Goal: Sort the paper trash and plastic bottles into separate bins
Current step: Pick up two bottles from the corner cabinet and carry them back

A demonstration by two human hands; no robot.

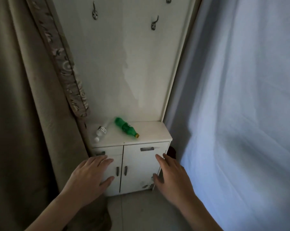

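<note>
Both the left hand (91, 174) and right hand (171, 174) hover empty with fingers spread before a white cabinet (151, 129); a green bottle (126, 127) and clear bottle (101, 130) lie on top

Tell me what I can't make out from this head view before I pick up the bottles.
- Bins and paper trash: none in frame.
- Inside the small white wooden cabinet: hidden by closed doors.
- Clear plastic bottle: label too blurred to read.
- Dark object right of the cabinet: mostly hidden behind it.
</note>
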